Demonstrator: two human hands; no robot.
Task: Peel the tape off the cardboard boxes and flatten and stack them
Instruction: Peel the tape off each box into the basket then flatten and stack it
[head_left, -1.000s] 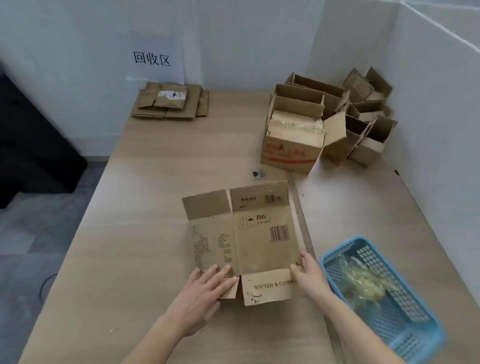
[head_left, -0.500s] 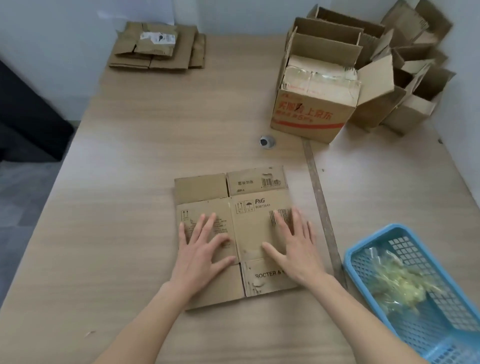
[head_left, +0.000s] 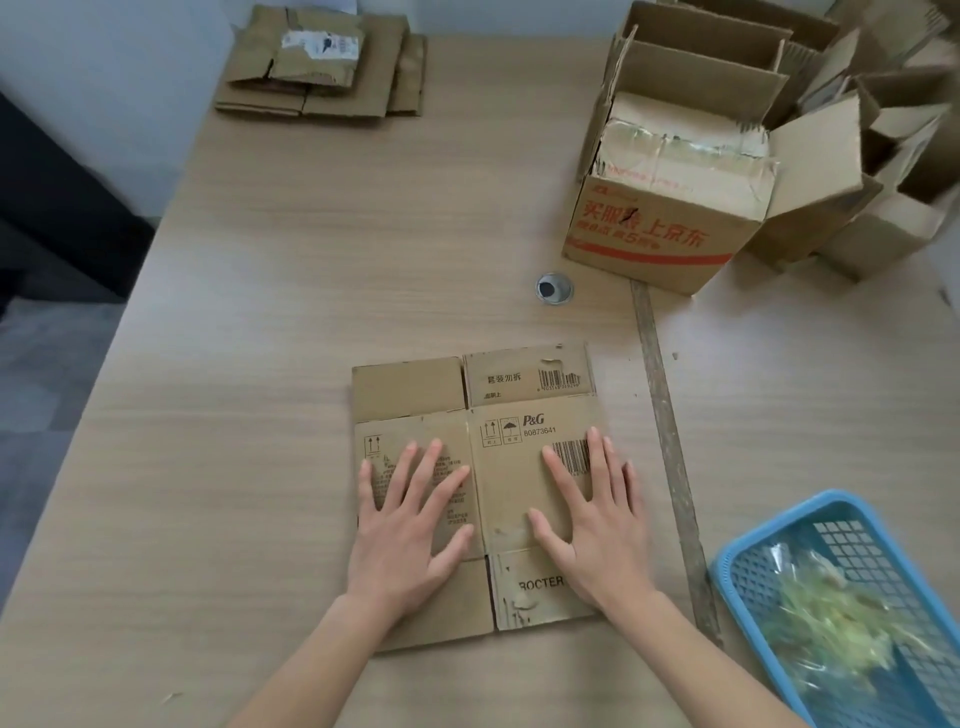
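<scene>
A: Where is the box being worked on?

B: The flattened box (head_left: 475, 467) lies on the counter (head_left: 311, 260) in the lower middle of the frame, printed side up. The left hand (head_left: 410, 525) rests flat on its left panel, the right hand (head_left: 592, 514) on its right panel. Fingers on both are straight and spread; neither one grips anything, they only press.

A: And where does it have to go?

B: I judge it goes to the stack of flattened boxes (head_left: 322, 67) at the upper left of the frame, against the wall. That pile lies up and to the left of both hands, well apart from them, and the left hand is the nearer one. The box's longer side runs up the frame, from the hands toward the far edge of the counter.

A: Counts?

B: One flat box under the hands and one stack; how many sheets are in it I cannot tell. At the upper right stands one red-printed box (head_left: 670, 208) with tape across its top, and behind it a heap of open boxes (head_left: 831, 130), several, too overlapped to count. One blue basket (head_left: 748, 618) at the lower right holds crumpled tape. One round grommet (head_left: 554, 288) sits in the counter.
</scene>
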